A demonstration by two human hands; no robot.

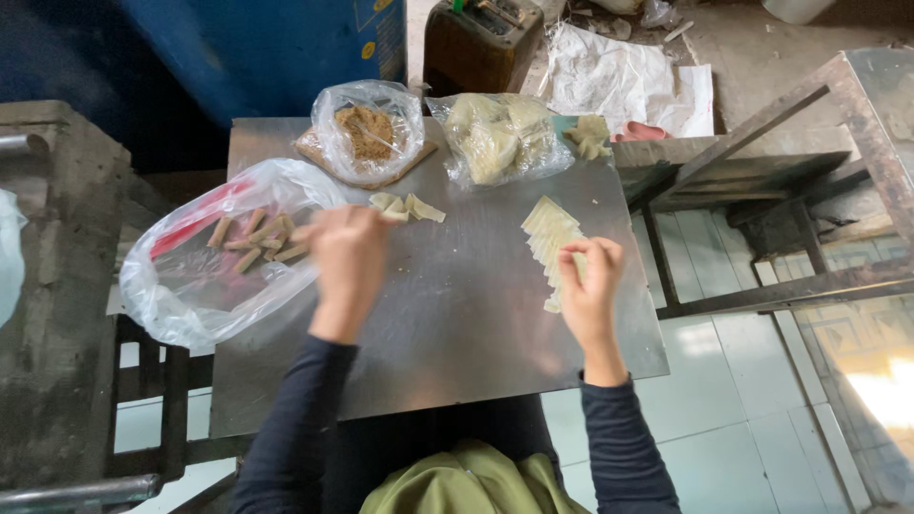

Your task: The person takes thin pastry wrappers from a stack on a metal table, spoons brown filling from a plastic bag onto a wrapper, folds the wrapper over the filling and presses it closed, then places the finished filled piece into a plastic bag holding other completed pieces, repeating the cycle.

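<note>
Left hand [348,255] grip hidden, unclear, right hand [591,276] pinching overlapped wrapper row [550,238], covering its end

Steel table [457,314], white tiled floor [724,381]

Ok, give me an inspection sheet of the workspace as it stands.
Surface: metal table, dull and smeared.
Job's things: row of pale wrappers under right hand; left hand at clear bag of brown rolls.
Clutter: bag of brown filling, bag of pale pieces, loose wedges.
Grippers: both hands bare; grip hidden.
Cables: nothing seen.
Surroundings: metal frame, tiled floor, blue drum.
</note>
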